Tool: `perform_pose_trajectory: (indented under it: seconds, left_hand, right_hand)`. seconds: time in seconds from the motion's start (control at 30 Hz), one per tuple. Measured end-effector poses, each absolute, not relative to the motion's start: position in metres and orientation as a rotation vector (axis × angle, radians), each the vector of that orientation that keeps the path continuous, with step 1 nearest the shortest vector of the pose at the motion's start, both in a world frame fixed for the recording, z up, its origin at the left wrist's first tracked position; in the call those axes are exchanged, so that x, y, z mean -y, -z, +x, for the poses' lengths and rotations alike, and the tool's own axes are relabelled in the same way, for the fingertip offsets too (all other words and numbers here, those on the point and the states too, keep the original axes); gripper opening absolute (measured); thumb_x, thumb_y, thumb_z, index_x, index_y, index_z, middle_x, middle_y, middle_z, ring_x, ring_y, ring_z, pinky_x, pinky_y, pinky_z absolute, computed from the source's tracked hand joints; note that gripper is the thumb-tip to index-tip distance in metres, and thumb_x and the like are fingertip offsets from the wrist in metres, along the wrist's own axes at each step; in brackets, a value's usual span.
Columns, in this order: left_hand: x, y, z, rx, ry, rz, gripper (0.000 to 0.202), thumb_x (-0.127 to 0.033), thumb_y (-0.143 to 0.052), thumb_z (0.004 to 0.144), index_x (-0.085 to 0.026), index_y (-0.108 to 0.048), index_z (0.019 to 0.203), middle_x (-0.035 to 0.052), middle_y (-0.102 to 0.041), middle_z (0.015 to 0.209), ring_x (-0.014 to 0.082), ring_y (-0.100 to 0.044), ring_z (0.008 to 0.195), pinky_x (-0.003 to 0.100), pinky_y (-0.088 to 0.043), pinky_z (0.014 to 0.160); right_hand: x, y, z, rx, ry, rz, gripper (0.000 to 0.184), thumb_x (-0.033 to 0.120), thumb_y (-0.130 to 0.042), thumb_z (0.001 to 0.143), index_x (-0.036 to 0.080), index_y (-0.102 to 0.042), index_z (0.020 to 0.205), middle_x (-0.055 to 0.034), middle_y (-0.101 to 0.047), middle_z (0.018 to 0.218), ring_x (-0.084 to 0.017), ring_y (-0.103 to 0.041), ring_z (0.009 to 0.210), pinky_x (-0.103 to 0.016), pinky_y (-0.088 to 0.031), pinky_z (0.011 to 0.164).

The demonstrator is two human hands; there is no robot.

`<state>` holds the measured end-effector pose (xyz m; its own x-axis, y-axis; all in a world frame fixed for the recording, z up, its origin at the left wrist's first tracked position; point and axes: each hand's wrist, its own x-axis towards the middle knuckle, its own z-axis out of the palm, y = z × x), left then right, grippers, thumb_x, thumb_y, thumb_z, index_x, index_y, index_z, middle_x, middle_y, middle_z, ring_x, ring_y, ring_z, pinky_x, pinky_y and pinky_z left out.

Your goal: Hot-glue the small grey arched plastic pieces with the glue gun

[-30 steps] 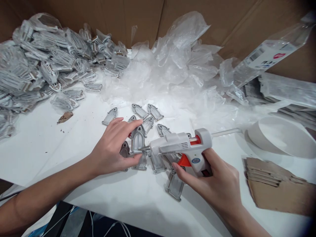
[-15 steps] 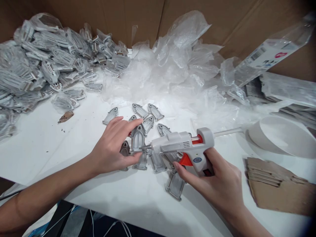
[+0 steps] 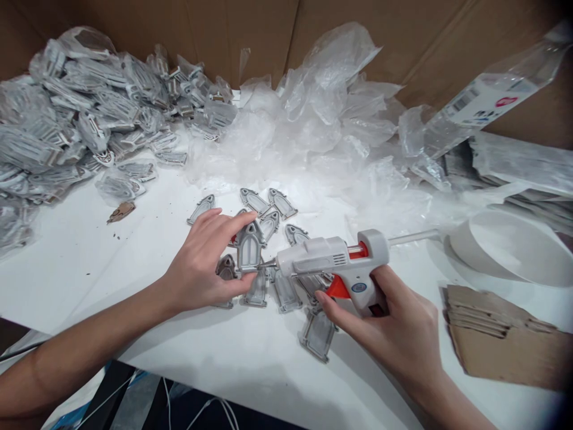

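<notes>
Cables (image 3: 179, 401): thin white and dark leads are seen below the near edge of the tabletop.
Right hand (image 3: 396, 325): its grip is closed around the handle of the glue gun, with the forefinger laid on the orange trigger.
Glue gun (image 3: 335, 261): a small pale-grey plastic body with orange parts is held level; a translucent glue stick juts from its rear, and the metal nozzle is set against the edge of the grey piece.
Left hand (image 3: 203, 266): its grip is closed on the grey piece, which is pinched between thumb and fingertips.
Grey piece (image 3: 249, 246): a flat, matt, arch-shaped moulding with a pointed top is held upright just above the tabletop.
Loose pieces (image 3: 317, 335): more of the same mouldings are scattered flat beneath and beyond both hands.
Tabletop (image 3: 215, 358): smooth, white, speckled with brown crumbs.
Cardboard stack (image 3: 496, 340): brown cut sheets are piled at the right.
Plastic wrappers (image 3: 322, 131): crumpled clear film is heaped behind.
Bagged pieces (image 3: 80, 113): a glossy pile is massed far left.
Cardboard wall (image 3: 224, 30): plain brown board is stood behind everything.
Change: both holds are kept as half a second ago; the gun is raised very slightly.
</notes>
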<state>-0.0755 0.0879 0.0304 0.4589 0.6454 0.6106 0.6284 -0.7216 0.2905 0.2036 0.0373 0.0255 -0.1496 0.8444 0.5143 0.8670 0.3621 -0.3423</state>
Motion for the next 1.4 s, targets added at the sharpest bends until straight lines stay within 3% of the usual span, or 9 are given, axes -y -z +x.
perform_pose_trajectory:
  seconds: [0.2, 0.53, 0.83, 1.17, 1.3, 1.4]
  left_hand:
    - [-0.0887, -0.0303, -0.0761, -1.165, -1.119, 2.663, 0.073, -0.023, -0.075, 0.077, -0.017, -0.043, 0.142, 0.0100, -0.069, 0.114, 0.0208, -0.066, 0.088, 0.049, -0.046, 0.108]
    - [-0.0894, -0.0303, -0.0768, -1.174, -1.133, 2.670, 0.072, -0.024, -0.074, 0.079, -0.019, -0.042, 0.144, 0.0106, -0.069, 0.115, 0.0219, -0.066, 0.089, 0.050, -0.048, 0.107]
    - [-0.0903, -0.0292, -0.0763, -1.200, -1.125, 2.642, 0.071, -0.025, -0.075, 0.078, -0.016, -0.045, 0.141, 0.0116, -0.069, 0.114, 0.0217, -0.065, 0.090, 0.049, -0.047, 0.107]
    - [-0.0892, -0.0309, -0.0756, -1.205, -1.009, 2.415, 0.071, -0.028, -0.076, 0.077, -0.017, -0.047, 0.141, 0.0122, -0.065, 0.116, 0.0240, -0.060, 0.098, 0.047, -0.050, 0.097]
    - [-0.0874, -0.0332, -0.0739, -1.164, -0.899, 2.285, 0.070, -0.031, -0.076, 0.075, -0.014, -0.051, 0.138, 0.0091, -0.063, 0.104, 0.0237, -0.058, 0.096, 0.045, -0.049, 0.094]
    - [-0.0861, -0.0335, -0.0724, -1.122, -0.845, 2.217, 0.072, -0.031, -0.078, 0.073, -0.016, -0.051, 0.138, 0.0047, -0.060, 0.097, 0.0216, -0.056, 0.094, 0.046, -0.045, 0.101]
  right_hand:
    - [-0.0387, -0.0249, 0.2037, 1.987, 0.054, -1.473, 0.037, 0.041, -0.072, 0.081, 0.024, -0.039, 0.076, 0.0092, -0.040, 0.052, -0.006, -0.038, 0.041, -0.022, -0.030, 0.038]
    - [-0.0382, -0.0265, 0.2041, 1.989, 0.047, -1.482, 0.032, 0.042, -0.072, 0.081, 0.022, -0.047, 0.082, 0.0093, -0.041, 0.052, -0.006, -0.037, 0.040, -0.022, -0.031, 0.039]
    - [-0.0403, -0.0255, 0.2037, 1.998, 0.075, -1.463, 0.032, 0.043, -0.071, 0.082, 0.022, -0.046, 0.082, 0.0097, -0.038, 0.052, -0.006, -0.036, 0.040, -0.021, -0.030, 0.038]
    - [-0.0378, -0.0294, 0.2020, 1.950, 0.113, -1.491, 0.042, 0.041, -0.074, 0.081, 0.024, -0.036, 0.074, 0.0103, -0.033, 0.052, -0.006, -0.033, 0.040, -0.021, -0.030, 0.039]
    - [-0.0362, -0.0281, 0.2014, 1.904, 0.146, -1.514, 0.040, 0.042, -0.072, 0.081, 0.024, -0.037, 0.074, 0.0104, -0.033, 0.052, -0.005, -0.033, 0.040, -0.021, -0.028, 0.039]
    - [-0.0366, -0.0273, 0.2006, 1.898, 0.121, -1.536, 0.037, 0.039, -0.067, 0.082, 0.024, -0.034, 0.074, 0.0107, -0.035, 0.051, -0.005, -0.032, 0.038, -0.021, -0.026, 0.038]
